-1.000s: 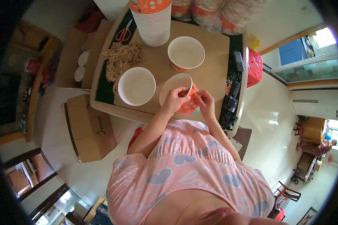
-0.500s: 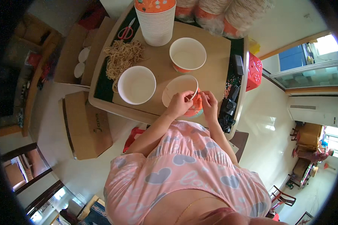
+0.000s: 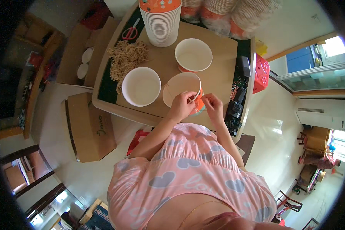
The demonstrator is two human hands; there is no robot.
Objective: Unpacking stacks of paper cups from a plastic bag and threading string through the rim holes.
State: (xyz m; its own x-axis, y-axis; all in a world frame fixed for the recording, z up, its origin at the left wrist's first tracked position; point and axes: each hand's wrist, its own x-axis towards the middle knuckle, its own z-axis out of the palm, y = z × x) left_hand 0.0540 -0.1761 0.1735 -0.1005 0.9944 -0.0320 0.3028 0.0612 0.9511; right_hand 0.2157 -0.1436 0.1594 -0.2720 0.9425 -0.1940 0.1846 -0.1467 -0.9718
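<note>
My left hand (image 3: 182,106) grips the near rim of a tilted paper bowl (image 3: 179,86), white inside and orange outside, at the table's front edge. My right hand (image 3: 212,107) pinches something small at the bowl's right side; what it is stays too small to tell. Two more white paper bowls stand upright: one (image 3: 140,86) to the left, one (image 3: 193,55) behind. A heap of tan rubber bands (image 3: 126,58) lies at the left.
A tall stack of paper bowls (image 3: 161,22) and red-handled scissors (image 3: 130,33) sit at the back of the wooden table (image 3: 222,73). More stacked bowls (image 3: 234,15) line the far edge. Dark gadgets (image 3: 235,107) lie at the right. A cardboard box (image 3: 89,128) stands on the floor.
The view has shifted slightly. Both hands stay at the tilted bowl's near rim, with my right hand a little farther to the right of it.
</note>
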